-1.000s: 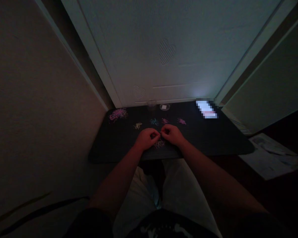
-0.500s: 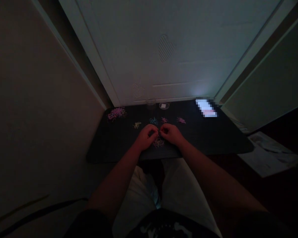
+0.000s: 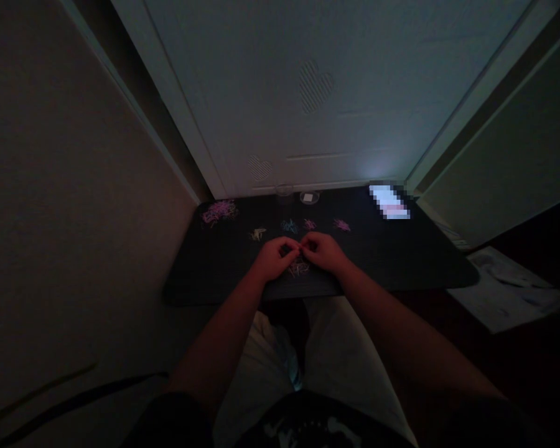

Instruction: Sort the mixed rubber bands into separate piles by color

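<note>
On the dark table (image 3: 378, 261), my left hand (image 3: 276, 256) and my right hand (image 3: 323, 251) meet at the fingertips. Both are closed in a pinch; whatever is between the fingers is too small and dark to make out. Just below them lies a mixed pile of small thin pieces (image 3: 299, 267), partly covered by my left hand. Beyond my hands sit a blue pile (image 3: 289, 226), a small pink pile (image 3: 309, 224) and another pink pile (image 3: 341, 225). A yellowish pile (image 3: 257, 234) lies to the left.
A larger pink and mixed pile (image 3: 219, 212) is at the table's back left. Near the door (image 3: 261, 93) stand a clear cup (image 3: 284, 194) and a round clear lid (image 3: 308, 198) with a white square. A lit, blurred screen (image 3: 389, 201) lies at the back right.
My fingertips have come together over the mixed pile, where a small gap showed between them before. The piles have not visibly moved.
</note>
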Motion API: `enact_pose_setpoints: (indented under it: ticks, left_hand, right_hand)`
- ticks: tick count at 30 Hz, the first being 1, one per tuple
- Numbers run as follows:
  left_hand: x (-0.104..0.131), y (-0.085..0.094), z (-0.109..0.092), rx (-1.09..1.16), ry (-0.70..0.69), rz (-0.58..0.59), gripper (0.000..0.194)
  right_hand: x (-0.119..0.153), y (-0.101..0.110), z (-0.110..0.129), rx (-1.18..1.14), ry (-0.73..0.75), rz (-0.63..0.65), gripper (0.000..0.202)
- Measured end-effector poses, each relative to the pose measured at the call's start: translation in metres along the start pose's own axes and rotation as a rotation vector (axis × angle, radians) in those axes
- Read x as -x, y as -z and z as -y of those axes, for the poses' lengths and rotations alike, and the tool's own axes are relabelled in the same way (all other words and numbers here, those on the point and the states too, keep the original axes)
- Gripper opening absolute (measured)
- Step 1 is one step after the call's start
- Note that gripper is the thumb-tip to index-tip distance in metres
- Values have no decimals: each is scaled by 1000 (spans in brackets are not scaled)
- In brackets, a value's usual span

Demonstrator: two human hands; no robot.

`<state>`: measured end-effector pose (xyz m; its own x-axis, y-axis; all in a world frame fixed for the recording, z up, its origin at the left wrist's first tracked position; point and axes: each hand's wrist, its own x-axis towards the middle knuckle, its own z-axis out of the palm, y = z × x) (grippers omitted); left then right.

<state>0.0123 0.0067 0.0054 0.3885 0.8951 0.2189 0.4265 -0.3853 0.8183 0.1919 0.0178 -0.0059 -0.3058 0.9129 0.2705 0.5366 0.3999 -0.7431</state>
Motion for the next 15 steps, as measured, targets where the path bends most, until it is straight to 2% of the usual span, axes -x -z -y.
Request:
enact_pose_setpoints:
  ticks: [8, 15]
  left_hand:
    - [-1, -1, -1, 6, -20, -36, 14]
    - [0, -1, 1, -7, -32, -58, 25]
  right_hand:
    - [0, 1, 2, 39, -9, -40, 10]
    - [0, 1, 2, 25, 3, -46, 10]
